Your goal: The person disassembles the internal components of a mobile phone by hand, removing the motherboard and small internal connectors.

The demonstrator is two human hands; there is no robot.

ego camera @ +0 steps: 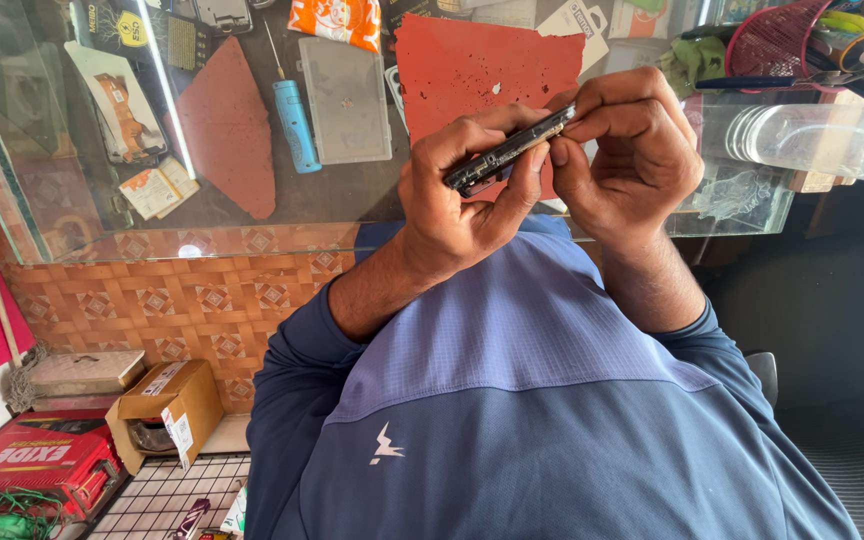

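Your blue shirt (pixel 552 420) fills the lower middle of the frame. Above it, the glass bench (pixel 252 205) runs across the top. A red mat (pixel 472 60) lies on the bench at the top middle, right behind your hands. A smaller dark red mat (pixel 227 125) lies to the left of it. A grey flat box (pixel 345 98) sits between the two mats, and a blue screwdriver (pixel 293 120) lies just beside the box. A pink basket (pixel 782 40) of tools sits at the upper right.

Your left hand (pixel 462 195) is in the middle of the frame, closed around a thin black phone (pixel 508 152) held on its edge. Your right hand (pixel 627 150) is just right of it, pinching the upper end of the phone with its fingertips (pixel 577 118).
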